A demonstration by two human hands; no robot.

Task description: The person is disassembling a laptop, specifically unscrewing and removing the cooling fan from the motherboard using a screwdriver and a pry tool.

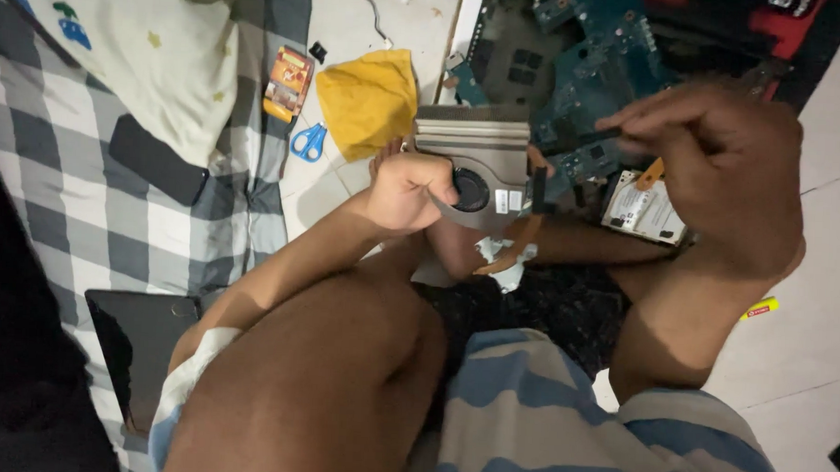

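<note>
From the head view I see my left hand (405, 191) clenched around the near-left edge of a grey laptop cooling fan with finned heatsink (474, 163), holding it up over my lap, at the middle of the scene; my right hand (725, 177) is raised to the right of it, fingers pinched on a thin dark tool (572, 139) whose kind I cannot tell; a blue circuit board (584, 65) lies on the floor beyond the fan; a hard drive (642, 211) rests below my right hand; a yellow cloth (367, 99) and blue-handled scissors (309, 141) lie far left, beside a checked blanket (87, 187).
</note>
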